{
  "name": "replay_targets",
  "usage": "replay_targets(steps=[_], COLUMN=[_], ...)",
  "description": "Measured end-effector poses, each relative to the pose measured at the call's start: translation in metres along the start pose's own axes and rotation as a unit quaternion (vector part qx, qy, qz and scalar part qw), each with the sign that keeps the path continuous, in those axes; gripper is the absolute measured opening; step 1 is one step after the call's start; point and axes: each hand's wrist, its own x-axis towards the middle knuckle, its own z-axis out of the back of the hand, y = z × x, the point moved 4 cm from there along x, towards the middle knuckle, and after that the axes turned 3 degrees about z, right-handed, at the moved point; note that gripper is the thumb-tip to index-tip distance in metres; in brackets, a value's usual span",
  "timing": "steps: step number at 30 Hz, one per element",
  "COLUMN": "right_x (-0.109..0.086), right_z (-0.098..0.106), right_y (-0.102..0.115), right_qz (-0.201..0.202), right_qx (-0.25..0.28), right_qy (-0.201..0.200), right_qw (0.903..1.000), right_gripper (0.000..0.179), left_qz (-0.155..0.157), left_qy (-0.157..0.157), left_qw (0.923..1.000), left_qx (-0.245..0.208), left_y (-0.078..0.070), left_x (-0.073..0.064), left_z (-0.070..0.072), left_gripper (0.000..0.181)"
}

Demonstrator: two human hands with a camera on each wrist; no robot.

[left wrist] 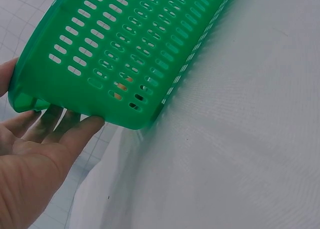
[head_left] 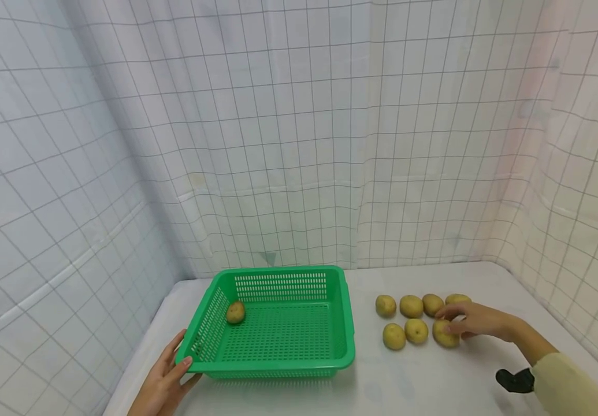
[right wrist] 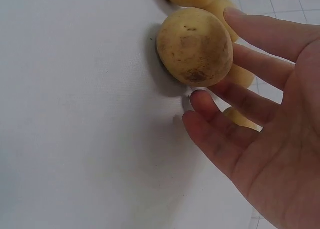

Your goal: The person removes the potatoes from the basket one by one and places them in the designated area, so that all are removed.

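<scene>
In the head view a green plastic basket (head_left: pixel 278 365) stands on the white table, with one potato (head_left: pixel 236 312) in its back left part. My left hand (head_left: pixel 162 378) holds the basket's near left corner, thumb over the rim and fingers underneath; the left wrist view shows those fingers (left wrist: pixel 82 131) against the slotted wall. To the right, several potatoes lie in two loose rows. My right hand (head_left: pixel 478 321) is at the nearest right potato (head_left: pixel 445 334), thumb and fingers spread about it. That potato (right wrist: pixel 195 47) shows dark blemishes in the right wrist view; firm contact is unclear.
Other potatoes, such as one at the row's left end (head_left: pixel 394 336), lie between the basket and my right hand. A dark object (head_left: pixel 515 381) shows beside the right sleeve. White grid-patterned curtains (head_left: pixel 288 144) enclose the table (head_left: pixel 403 387) at the back and sides.
</scene>
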Motion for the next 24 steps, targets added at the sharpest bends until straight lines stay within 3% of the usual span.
replay_targets(steps=[24], right_x=[0.016], right_z=[0.008], right_y=[0.033], right_qz=[0.030], right_qx=[-0.036], right_qy=[0.019], right_qw=[0.9987], right_gripper=[0.049], left_qz=[-0.021], left_qy=[0.008], left_qw=[0.9997], left_qx=[-0.010], left_y=[-0.003], left_x=[-0.003], left_z=[0.000], left_gripper=[0.077])
